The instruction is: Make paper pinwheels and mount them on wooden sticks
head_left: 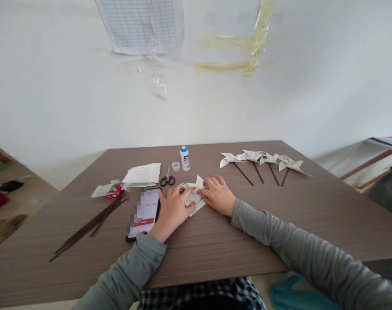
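Note:
A partly folded paper pinwheel (199, 206) lies on the table in front of me, with one pointed corner standing up at its far side. My left hand (174, 209) presses on it from the left, its fingers bent over the paper. From the right, my right hand (220, 196) grips a folded part near the middle with thumb and fingertips. The fingers partly cover the centre, so I cannot see whether anything small is there. Close to my left hand lie a phone (146, 213) with its screen lit and black-handled scissors (168, 179).
Finished paper pinwheels (252, 156) on brown sticks lie at the back right. A glue bottle (184, 158) with a blue cap stands beside a small clear cup (175, 166). Leftward are stacked paper sheets (142, 174), a red box (114, 190) of small pieces and brown sticks (89, 224).

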`<act>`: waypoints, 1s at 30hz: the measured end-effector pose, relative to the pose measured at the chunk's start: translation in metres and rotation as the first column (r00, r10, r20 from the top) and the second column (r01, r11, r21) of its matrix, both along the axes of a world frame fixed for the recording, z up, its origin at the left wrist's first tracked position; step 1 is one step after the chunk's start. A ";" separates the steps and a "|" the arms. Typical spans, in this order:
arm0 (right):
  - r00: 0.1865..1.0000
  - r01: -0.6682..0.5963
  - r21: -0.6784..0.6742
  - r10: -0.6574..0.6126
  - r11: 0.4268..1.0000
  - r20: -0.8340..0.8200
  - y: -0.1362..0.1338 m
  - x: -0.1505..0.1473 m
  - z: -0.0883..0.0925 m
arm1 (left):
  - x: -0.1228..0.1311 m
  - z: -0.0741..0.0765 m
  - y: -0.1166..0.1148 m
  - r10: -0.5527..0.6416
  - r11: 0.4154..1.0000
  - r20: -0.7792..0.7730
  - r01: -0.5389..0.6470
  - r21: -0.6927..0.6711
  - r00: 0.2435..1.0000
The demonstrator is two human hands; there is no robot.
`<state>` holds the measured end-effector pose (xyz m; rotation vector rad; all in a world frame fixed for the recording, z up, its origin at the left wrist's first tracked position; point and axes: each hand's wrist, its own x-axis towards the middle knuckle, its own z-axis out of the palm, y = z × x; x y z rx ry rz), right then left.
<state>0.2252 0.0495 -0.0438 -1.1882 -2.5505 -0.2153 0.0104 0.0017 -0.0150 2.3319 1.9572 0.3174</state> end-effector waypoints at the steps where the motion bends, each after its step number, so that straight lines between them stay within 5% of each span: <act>1: 1.000 0.000 -0.003 0.000 1.000 -0.001 0.000 0.000 0.000 | 0.000 0.000 0.000 -0.001 1.000 0.005 0.001 0.003 1.000; 20: 0.981 -0.030 -0.020 0.026 0.999 -0.193 0.005 0.008 -0.020 | 0.000 0.002 -0.001 -0.001 1.000 -0.026 0.001 -0.019 1.000; 30: 0.997 -0.001 -0.063 -0.004 0.998 -0.074 -0.002 0.001 -0.004 | 0.000 0.004 -0.002 -0.007 1.000 -0.050 0.006 -0.021 0.999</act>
